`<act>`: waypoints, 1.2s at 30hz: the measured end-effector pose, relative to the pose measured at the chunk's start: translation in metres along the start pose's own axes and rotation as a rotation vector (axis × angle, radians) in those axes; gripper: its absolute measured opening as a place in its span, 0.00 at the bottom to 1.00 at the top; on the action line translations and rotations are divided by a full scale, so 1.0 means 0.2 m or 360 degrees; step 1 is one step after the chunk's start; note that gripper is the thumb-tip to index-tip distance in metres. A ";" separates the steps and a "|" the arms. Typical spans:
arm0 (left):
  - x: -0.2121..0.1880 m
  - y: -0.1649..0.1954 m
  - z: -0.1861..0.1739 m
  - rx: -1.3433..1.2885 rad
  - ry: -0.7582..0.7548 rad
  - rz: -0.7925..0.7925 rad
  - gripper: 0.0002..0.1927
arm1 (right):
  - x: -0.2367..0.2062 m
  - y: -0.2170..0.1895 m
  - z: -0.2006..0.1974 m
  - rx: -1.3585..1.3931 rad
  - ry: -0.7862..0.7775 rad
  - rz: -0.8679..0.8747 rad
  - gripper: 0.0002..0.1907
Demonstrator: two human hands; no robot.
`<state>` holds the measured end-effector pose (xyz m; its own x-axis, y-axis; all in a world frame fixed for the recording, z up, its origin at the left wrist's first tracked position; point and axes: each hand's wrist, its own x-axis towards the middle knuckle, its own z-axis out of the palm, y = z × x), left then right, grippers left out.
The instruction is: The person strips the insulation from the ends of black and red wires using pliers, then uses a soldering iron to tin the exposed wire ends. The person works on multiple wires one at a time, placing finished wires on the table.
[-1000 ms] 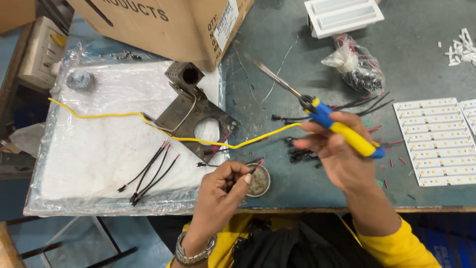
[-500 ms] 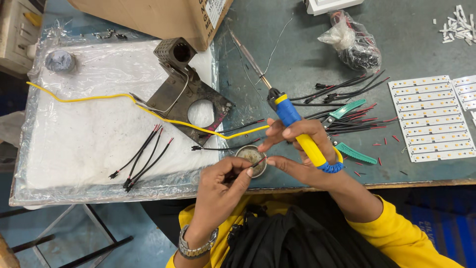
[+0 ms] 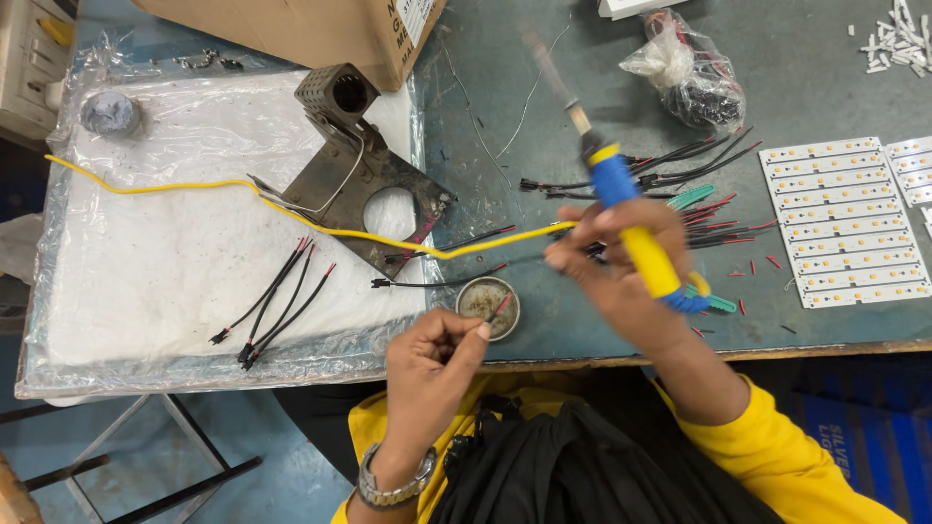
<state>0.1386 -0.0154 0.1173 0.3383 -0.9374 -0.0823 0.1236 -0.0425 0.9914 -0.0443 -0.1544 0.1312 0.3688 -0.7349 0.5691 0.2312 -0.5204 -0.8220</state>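
While the right grip (image 3: 621,257) closes around a yellow-and-blue soldering iron (image 3: 631,218), the left grip (image 3: 437,354) pinches a thin red-tipped wire (image 3: 500,308) over a small round tin (image 3: 487,307) on the grey-green counter (image 3: 806,87).

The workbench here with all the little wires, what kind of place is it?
Most likely a small electronics assembly workshop. The right hand holds a soldering iron with a yellow and blue handle, the left hand dips a wire end into a small round tin, and strips of LED boards lie on the bench.

One head-worn camera is looking steeply down from close above the counter (image 3: 835,58), facing away from the person's chest toward the far edge
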 end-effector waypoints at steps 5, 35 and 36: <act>-0.02 -0.01 -0.02 0.0045 0.0041 -0.0036 0.03 | 0.04 0.03 -0.08 -0.0011 -0.0077 0.0019 0.30; 0.15 0.03 0.07 0.1276 0.0071 0.0485 0.07 | 0.00 0.09 -0.15 0.0309 -0.0082 0.0310 0.17; 0.15 0.03 0.06 0.1276 0.0064 0.0477 0.06 | 0.00 0.09 -0.15 0.0308 -0.0082 0.0311 0.17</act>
<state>0.1377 -0.0488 0.1226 0.2860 -0.9357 0.2063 -0.6683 -0.0405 0.7428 -0.0675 -0.1768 0.1174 0.4676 -0.7876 0.4013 0.3169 -0.2744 -0.9079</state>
